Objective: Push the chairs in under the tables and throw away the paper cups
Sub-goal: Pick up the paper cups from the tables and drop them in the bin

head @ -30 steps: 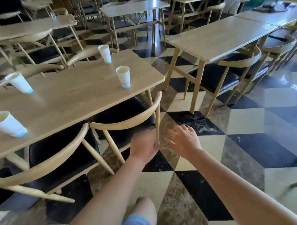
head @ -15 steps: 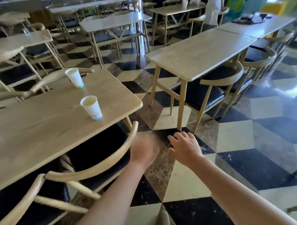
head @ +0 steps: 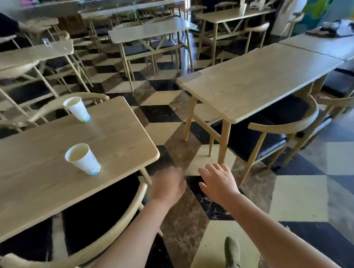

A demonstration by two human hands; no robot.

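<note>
A wooden chair with a curved backrest [head: 115, 232] and black seat sits tucked under the near left table [head: 43, 188]. Two white paper cups stand upright on that table, one near [head: 82, 159] and one farther back [head: 77, 109]. My left hand [head: 168, 186] is blurred and hovers just right of the backrest's end, holding nothing. I cannot tell whether it touches the chair. My right hand [head: 218, 182] floats over the aisle floor with its fingers spread, empty. A second chair [head: 282, 128] is tucked under the right table [head: 260, 80].
A checkered aisle [head: 171, 118] runs between the two tables. More tables and chairs [head: 148, 32] fill the room behind. Dark items [head: 333, 30] lie on the far right table. My shoe [head: 232, 254] shows at the bottom.
The view has swung right and forward, so the two left cups dropped out of view. The near chair sits deeper under the table. My left hand has come away from its backrest post.
</note>
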